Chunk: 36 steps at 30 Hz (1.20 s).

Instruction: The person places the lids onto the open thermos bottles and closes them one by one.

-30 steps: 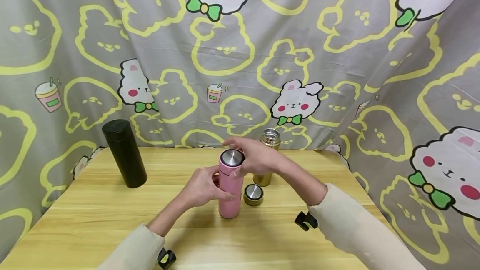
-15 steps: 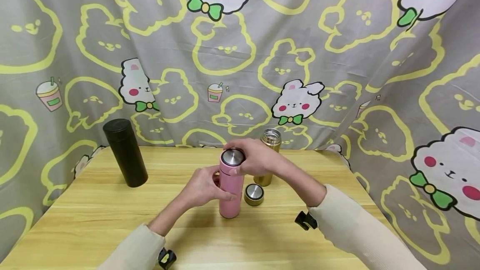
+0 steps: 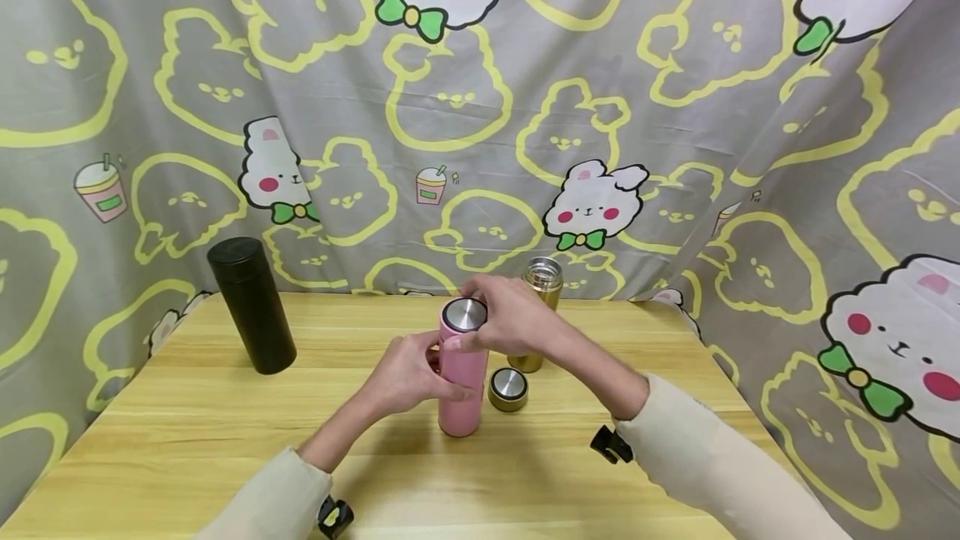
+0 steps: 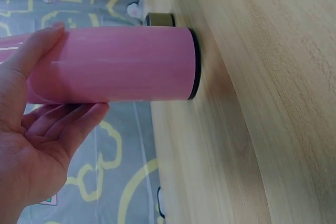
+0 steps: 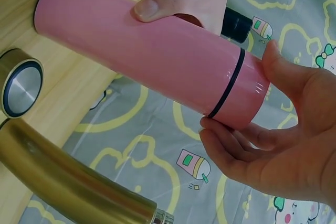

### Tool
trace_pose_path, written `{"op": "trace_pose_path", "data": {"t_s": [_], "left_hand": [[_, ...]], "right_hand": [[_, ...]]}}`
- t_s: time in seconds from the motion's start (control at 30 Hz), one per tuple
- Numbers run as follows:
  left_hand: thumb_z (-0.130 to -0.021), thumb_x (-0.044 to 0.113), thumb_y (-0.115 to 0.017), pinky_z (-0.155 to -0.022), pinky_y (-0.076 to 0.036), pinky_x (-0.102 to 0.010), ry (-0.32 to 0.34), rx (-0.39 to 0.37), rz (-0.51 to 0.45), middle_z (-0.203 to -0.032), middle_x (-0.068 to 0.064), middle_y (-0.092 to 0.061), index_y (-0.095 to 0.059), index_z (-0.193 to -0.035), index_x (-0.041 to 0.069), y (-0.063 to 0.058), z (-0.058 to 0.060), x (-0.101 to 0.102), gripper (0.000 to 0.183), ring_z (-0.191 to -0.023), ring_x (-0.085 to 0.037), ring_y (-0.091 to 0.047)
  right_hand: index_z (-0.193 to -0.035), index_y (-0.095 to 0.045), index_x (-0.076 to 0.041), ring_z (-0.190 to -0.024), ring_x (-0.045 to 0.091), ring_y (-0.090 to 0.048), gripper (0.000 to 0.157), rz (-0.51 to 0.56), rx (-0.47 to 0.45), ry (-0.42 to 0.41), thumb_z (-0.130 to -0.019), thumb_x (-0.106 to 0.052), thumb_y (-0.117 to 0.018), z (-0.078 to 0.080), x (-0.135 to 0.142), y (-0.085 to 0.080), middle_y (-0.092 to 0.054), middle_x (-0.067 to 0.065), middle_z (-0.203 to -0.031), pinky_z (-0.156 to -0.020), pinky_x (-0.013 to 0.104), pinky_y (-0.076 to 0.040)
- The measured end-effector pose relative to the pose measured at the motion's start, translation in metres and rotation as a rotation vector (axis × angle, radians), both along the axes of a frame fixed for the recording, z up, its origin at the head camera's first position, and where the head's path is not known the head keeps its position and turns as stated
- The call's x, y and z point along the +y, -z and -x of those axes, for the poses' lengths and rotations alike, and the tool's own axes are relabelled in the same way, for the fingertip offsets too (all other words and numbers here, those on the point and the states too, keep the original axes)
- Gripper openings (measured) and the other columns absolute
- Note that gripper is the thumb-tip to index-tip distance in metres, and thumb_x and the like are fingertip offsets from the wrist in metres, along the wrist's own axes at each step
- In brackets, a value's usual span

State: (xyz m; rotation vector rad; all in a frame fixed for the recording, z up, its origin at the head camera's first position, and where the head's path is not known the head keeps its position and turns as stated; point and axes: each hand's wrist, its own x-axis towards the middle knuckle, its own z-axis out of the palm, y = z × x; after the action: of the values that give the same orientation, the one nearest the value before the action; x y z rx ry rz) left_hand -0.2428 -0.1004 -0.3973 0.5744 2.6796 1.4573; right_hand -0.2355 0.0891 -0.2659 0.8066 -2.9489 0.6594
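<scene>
A pink thermos flask (image 3: 462, 390) stands upright on the wooden table. My left hand (image 3: 407, 373) grips its body, thumb across the front and fingers behind, as the left wrist view also shows. Around its pink lid (image 5: 251, 90), with a brushed steel top (image 3: 464, 316), curl the thumb and fingers of my right hand (image 3: 517, 317). A dark ring shows between lid and body in the right wrist view. Just right of the flask lies a gold lid (image 3: 508, 387), steel top up. Behind my right hand stands a gold thermos (image 3: 543, 280) with its steel neck bare.
A tall black flask (image 3: 252, 307) with its lid on stands at the back left of the table (image 3: 225, 440). Directly behind the table hangs a grey curtain (image 3: 465, 132) printed with cartoon animals. Both wrists carry black straps.
The right thumb has shifted left across the front of the pink lid, and the fingers behind it have moved slightly right. Left hand and flask body keep their place.
</scene>
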Motion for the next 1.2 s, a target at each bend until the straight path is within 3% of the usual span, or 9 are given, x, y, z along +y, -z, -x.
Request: {"op": "trace_pose_path", "data": {"t_s": [0.3,0.5,0.63,0.8,0.9,1.2], "left_hand": [[-0.063,0.042,-0.096,-0.077,-0.058,-0.030,0.008,-0.033,-0.008,-0.100,0.004,-0.077,-0.068,-0.116,0.017,0.0000,-0.0007,-0.0031,0.065,-0.090,-0.009,-0.072],[-0.063,0.041,-0.095,-0.077,-0.058,-0.031,0.024,-0.028,-0.015,-0.098,0.006,-0.077,-0.069,-0.116,0.020,-0.0013,-0.0004,-0.0031,0.062,-0.090,-0.008,-0.072],[-0.064,0.039,-0.096,-0.077,-0.059,-0.030,0.035,-0.025,-0.029,-0.099,0.006,-0.077,-0.069,-0.117,0.021,-0.0019,-0.0004,-0.0026,0.062,-0.090,-0.008,-0.073],[-0.064,0.039,-0.096,-0.076,-0.059,-0.030,0.041,-0.032,-0.033,-0.098,0.005,-0.077,-0.069,-0.117,0.020,-0.0023,-0.0002,-0.0025,0.062,-0.090,-0.009,-0.073],[-0.064,0.038,-0.096,-0.076,-0.059,-0.031,0.043,-0.037,-0.036,-0.098,0.004,-0.077,-0.069,-0.117,0.019,-0.0026,0.0000,-0.0029,0.063,-0.089,-0.010,-0.073],[-0.063,0.038,-0.096,-0.074,-0.058,-0.031,0.031,-0.025,-0.025,-0.096,0.005,-0.077,-0.069,-0.115,0.019,-0.0021,0.0000,-0.0019,0.061,-0.087,-0.009,-0.072]], "right_hand": [[-0.118,-0.065,-0.009,-0.089,0.015,-0.063,0.064,0.011,-0.029,-0.005,-0.072,-0.045,-0.091,0.0003,-0.0007,0.0001,-0.069,0.001,-0.104,-0.073,0.028,-0.051],[-0.137,-0.055,-0.005,-0.113,0.023,-0.064,0.083,0.004,-0.119,-0.035,-0.072,-0.039,-0.093,0.0015,0.0002,-0.0043,-0.066,0.010,-0.127,-0.095,0.036,-0.053],[-0.149,-0.045,-0.007,-0.128,0.027,-0.059,0.087,0.036,-0.232,-0.066,-0.076,-0.020,-0.091,0.0035,0.0021,-0.0074,-0.057,0.013,-0.144,-0.107,0.040,-0.048],[-0.142,-0.057,-0.009,-0.114,0.021,-0.065,0.070,0.087,-0.229,-0.111,-0.078,0.000,-0.084,0.0056,0.0043,-0.0081,-0.066,0.009,-0.133,-0.100,0.038,-0.052],[-0.134,-0.064,-0.009,-0.106,0.017,-0.067,0.060,0.090,-0.186,-0.116,-0.078,-0.003,-0.085,0.0058,0.0048,-0.0073,-0.070,0.005,-0.124,-0.094,0.035,-0.054],[-0.130,-0.064,-0.008,-0.102,0.017,-0.068,0.059,0.095,-0.135,-0.098,-0.076,-0.008,-0.088,0.0045,0.0041,-0.0037,-0.072,0.006,-0.120,-0.090,0.033,-0.056]]}}
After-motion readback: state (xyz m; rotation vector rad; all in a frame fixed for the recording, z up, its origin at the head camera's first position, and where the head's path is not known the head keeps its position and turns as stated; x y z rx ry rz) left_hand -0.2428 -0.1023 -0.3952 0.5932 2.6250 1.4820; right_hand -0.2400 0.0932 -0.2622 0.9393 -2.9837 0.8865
